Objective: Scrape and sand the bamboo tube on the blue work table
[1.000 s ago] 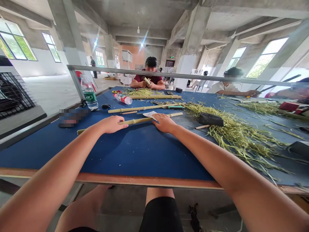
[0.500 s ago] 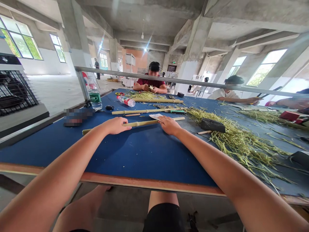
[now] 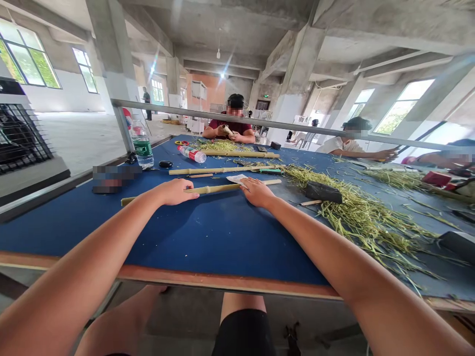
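Observation:
A slim bamboo pole (image 3: 214, 189) lies slantwise across the blue table in front of me. My left hand (image 3: 178, 192) is closed round it left of the middle, thumb and fingers along the cane; the pole's left end shows beyond my forearm. Farther right, my right hand (image 3: 257, 192) presses a pale sheet of paper (image 3: 236, 179) over the same pole. Its fingers curl over the sheet, and the pole's right end sticks out past them. Just behind lies a second bamboo pole (image 3: 208, 170), with a thin brown stick (image 3: 200, 175) near it.
Green shavings (image 3: 356, 217) spread at the right, around a black block (image 3: 323, 192) and a wooden-handled tool (image 3: 310, 202). A green-handled tool (image 3: 270, 171) lies behind my right hand. Bottles (image 3: 143, 147) stand and lie at the back left. Co-workers (image 3: 230, 126) sit across and at the right.
Both my hands keep their places on the pole, and the view has shifted slightly. The person across has tilted and raised the piece in their hands.

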{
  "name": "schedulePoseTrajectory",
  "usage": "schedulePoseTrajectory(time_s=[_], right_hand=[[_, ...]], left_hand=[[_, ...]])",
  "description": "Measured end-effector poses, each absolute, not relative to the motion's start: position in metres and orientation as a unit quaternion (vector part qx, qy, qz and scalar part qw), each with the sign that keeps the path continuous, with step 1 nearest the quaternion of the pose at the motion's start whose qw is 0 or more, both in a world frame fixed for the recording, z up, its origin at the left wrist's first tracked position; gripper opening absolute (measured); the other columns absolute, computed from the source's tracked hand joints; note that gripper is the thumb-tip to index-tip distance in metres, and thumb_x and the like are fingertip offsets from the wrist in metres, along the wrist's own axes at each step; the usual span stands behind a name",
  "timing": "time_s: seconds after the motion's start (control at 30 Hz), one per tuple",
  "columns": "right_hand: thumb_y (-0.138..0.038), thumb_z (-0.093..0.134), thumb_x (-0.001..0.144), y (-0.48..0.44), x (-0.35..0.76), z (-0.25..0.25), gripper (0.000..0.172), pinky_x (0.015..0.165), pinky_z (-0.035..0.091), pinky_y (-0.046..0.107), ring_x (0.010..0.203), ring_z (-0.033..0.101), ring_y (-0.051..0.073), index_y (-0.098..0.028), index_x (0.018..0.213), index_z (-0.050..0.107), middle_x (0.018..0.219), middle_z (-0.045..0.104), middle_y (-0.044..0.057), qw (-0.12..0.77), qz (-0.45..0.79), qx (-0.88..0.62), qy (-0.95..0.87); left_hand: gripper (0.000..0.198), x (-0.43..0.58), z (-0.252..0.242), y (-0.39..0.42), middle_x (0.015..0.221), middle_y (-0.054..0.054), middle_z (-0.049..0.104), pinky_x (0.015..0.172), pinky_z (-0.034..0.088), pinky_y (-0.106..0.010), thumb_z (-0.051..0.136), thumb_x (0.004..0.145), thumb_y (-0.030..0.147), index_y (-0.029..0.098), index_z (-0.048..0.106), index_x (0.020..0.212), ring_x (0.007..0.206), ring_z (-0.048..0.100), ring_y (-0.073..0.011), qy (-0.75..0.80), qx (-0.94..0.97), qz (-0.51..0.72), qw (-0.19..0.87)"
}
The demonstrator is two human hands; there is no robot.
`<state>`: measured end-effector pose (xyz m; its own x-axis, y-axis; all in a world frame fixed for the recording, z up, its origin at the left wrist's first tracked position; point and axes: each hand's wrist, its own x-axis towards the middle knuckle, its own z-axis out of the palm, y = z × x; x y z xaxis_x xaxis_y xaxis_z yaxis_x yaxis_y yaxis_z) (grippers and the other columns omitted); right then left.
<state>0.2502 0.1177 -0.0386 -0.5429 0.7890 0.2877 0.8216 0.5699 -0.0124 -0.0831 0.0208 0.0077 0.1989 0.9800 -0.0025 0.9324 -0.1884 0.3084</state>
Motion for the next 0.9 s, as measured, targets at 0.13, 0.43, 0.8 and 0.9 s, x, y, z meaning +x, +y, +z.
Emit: schedulePoseTrajectory(time_s=[0.13,0.43,0.8,0.9], right_hand=[[-0.04,0.033,0.107,0.117,0.249,-0.037,0.051,0.121,0.032,0.046,0.145,0.045,0.028,-0.018,0.148,0.053,0.154,0.052,0.011,0.129,-0.063,-0.461,-0.876],[-0.041,0.033,0.107,0.116,0.249,-0.037,0.051,0.121,0.032,0.047,0.144,0.045,0.028,-0.019,0.149,0.053,0.154,0.053,0.011,0.13,-0.063,-0.461,-0.875],[-0.035,0.029,0.109,0.123,0.262,-0.029,0.047,0.116,0.038,0.04,0.14,0.051,0.024,-0.025,0.144,0.059,0.149,0.059,0.005,0.145,-0.019,-0.481,-0.864],[-0.034,0.029,0.109,0.124,0.261,-0.032,0.048,0.121,0.032,0.041,0.146,0.044,0.024,-0.022,0.148,0.055,0.154,0.054,0.006,0.142,-0.023,-0.49,-0.86]], left_hand=[[0.056,-0.084,0.006,0.022,0.083,-0.005,0.071,0.059,0.032,-0.031,0.053,0.08,0.077,0.024,0.066,0.089,0.069,0.062,-0.0206,0.625,0.766,0.095,0.117],[0.057,-0.088,0.0,0.028,0.083,-0.006,0.072,0.058,0.031,-0.03,0.052,0.08,0.077,0.024,0.067,0.09,0.068,0.062,-0.0204,0.618,0.771,0.107,0.109],[0.057,-0.084,0.007,0.022,0.083,-0.006,0.072,0.059,0.032,-0.03,0.052,0.08,0.077,0.023,0.068,0.091,0.068,0.062,-0.0209,0.619,0.769,0.102,0.123],[0.056,-0.085,0.005,0.023,0.08,-0.006,0.071,0.059,0.031,-0.03,0.054,0.079,0.076,0.023,0.068,0.091,0.065,0.06,-0.0198,0.621,0.766,0.109,0.123]])
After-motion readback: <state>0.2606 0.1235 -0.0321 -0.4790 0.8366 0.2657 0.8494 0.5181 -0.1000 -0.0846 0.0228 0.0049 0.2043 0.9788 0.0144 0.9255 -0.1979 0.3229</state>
